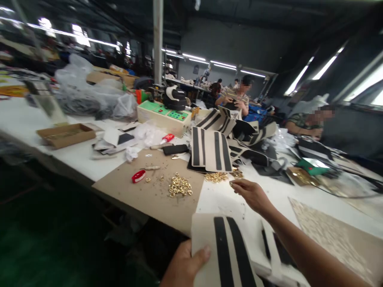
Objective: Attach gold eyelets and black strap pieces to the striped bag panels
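Note:
My left hand [188, 261] grips a cream panel with black stripes [223, 251] at the bottom centre, thumb on its face and fingers behind it. Over the white table, my right hand [247, 192] is closed, fingertips pinched together; a tiny thing may sit between them, too small to make out. Just beyond those fingertips lie a pile of gold metal pieces [217, 177] and a smaller brassy pile [237, 172]. Left of them, a heap of gold rings [180, 185] rests on brown board [119, 179]. More striped panels [211, 149] are stacked behind the piles.
A red tape roll [138, 176] lies on the board. Behind stand a cream machine with green panels [163, 117] and a cardboard tray [66, 134]. A green box [312, 166] sits at right. Two people [239, 97] work across the table, among plastic bags and scraps.

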Motion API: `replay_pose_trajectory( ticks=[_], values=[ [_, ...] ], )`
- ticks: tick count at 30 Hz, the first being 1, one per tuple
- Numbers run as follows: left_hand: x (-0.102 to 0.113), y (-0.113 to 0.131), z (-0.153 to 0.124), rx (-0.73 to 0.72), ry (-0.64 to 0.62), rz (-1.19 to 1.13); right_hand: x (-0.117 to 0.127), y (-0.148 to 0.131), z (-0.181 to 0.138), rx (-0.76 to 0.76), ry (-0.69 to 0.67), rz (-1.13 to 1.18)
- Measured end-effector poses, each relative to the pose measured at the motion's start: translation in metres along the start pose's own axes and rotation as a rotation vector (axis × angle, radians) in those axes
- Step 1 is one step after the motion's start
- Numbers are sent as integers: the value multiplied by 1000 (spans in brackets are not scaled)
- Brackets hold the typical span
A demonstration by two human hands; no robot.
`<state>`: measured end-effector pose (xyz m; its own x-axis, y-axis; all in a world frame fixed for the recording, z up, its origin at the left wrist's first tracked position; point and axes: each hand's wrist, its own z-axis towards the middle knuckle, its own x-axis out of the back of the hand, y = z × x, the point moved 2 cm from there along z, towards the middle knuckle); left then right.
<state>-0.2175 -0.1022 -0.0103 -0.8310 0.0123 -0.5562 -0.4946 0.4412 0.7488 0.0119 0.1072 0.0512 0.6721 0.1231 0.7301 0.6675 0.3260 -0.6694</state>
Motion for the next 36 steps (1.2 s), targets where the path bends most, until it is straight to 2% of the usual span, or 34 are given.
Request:
replay_pose_trajectory(
  ticks=[3, 5, 7, 9, 14, 18, 21, 25, 31, 36],
  values=[
    [-16, 20, 12, 93, 5, -40, 45, 50, -76, -114, 142, -9],
    [-30, 32, 26, 138, -26, -31, 66, 76, -119, -165, 217, -54],
    [-46, 40, 41, 167, -49, -7, 76, 95, -149, -179, 243, -76],
    [-63, 42, 55, 182, -45, 35, 78, 106, -165, -151, 237, -67],
    [-97, 36, 88, 233, -51, 70, 68, 115, -171, 110, 170, -93],
    [-102, 27, 107, 310, 23, 36, 67, 123, -172, 265, 123, -175],
    [-99, 22, 114, 350, 98, -11, 71, 127, -174, 251, 77, -217],
    [-97, 18, 114, 303, 139, -1, 75, 127, -176, 192, 42, -207],
    [-96, 14, 112, 281, 102, -10, 72, 127, -183, 105, 159, -184],
    [-98, 15, 111, 293, 78, -13, 68, 123, -185, 112, 148, -252]
  ],
)
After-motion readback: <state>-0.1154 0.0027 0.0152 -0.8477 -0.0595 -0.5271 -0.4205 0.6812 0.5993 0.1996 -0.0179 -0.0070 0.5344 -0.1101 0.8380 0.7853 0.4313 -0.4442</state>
